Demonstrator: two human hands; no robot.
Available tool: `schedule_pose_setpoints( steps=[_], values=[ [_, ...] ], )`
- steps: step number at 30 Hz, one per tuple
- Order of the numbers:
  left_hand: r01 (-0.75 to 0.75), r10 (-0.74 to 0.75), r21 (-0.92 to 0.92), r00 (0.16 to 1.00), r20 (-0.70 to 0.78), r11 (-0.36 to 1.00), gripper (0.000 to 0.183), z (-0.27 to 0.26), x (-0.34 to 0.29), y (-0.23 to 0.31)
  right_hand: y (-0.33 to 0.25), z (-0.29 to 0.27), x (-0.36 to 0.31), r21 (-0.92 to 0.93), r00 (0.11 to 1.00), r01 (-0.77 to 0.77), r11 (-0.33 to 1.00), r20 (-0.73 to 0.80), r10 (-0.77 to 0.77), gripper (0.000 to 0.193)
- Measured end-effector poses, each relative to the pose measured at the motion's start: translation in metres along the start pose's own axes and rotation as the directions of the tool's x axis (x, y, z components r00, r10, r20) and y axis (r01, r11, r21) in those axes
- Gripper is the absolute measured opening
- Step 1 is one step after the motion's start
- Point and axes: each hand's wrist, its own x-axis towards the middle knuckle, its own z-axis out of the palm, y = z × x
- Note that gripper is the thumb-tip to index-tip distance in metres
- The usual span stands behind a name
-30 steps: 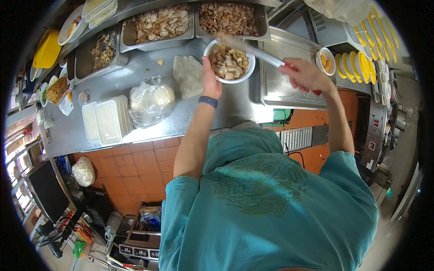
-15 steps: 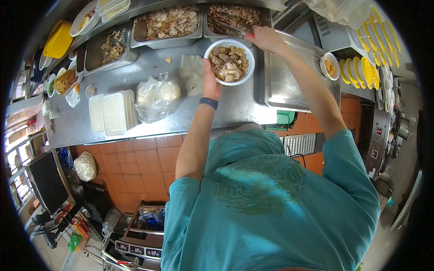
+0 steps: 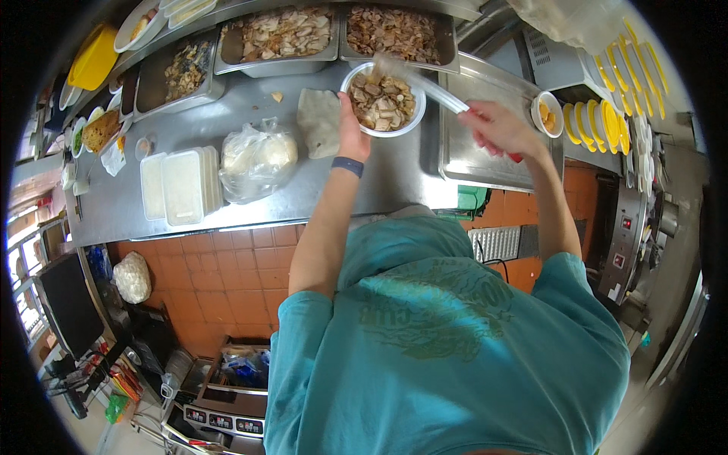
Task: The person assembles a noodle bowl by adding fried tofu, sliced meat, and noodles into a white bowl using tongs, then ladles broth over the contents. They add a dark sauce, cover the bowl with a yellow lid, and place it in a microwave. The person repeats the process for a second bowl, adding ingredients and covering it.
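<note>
In the head view, the left forearm is stretched up and away from the body, with a dark band (image 3: 348,166) worn at the wrist. The white bowl (image 3: 388,135) is clamped by the left hand (image 3: 352,133) from its left side; the thumb is pointed up by the rim, and the other fingers are hidden. Cut meat (image 3: 383,115) is held in the bowl. The right arm is bent at the elbow, and the red handle of the tongs (image 3: 444,97) is wrapped by the right hand's (image 3: 497,129) curled fingers. The tongs are slanted left over the bowl, their tip blurred, so whether it is pinched cannot be told. A metal tray (image 3: 485,168) is seen below the right grip, and a pale cloth (image 3: 317,125) just left of the left one.
</note>
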Motion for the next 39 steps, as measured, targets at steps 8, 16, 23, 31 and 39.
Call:
schedule_pose_setpoints(
  steps=[8, 16, 23, 31, 39],
  values=[
    [0.015, -0.015, 0.058, 1.000, 0.005, 0.998, 0.069, 0.003, -0.003, 0.007, -0.011, 0.004, -0.029, -0.120, 0.986, -0.081, 0.990, -0.155, 0.062, 0.037],
    [0.031, -0.029, 0.087, 0.999, -0.027, 0.996, 0.071, 0.001, -0.021, 0.010, 0.015, 0.019, 0.001, -0.527, 0.921, 0.117, 0.842, -0.261, -0.291, 0.040],
    [0.020, -0.019, 0.095, 1.000, -0.017, 0.995, 0.070, -0.010, -0.040, 0.015, 0.010, -0.049, 0.116, -0.741, 0.905, 0.109, 0.663, -0.202, -0.375, 0.040],
    [-0.009, 0.010, 0.090, 1.000, -0.009, 0.996, 0.070, -0.016, -0.053, 0.020, 0.001, -0.067, 0.060, -0.459, 0.951, 0.101, 0.883, -0.216, -0.221, 0.032],
    [0.034, -0.033, 0.081, 0.999, -0.018, 0.996, 0.070, -0.014, -0.054, 0.023, -0.013, 0.025, -0.061, -0.278, 0.992, 0.106, 0.955, -0.041, -0.122, 0.035]
  ],
)
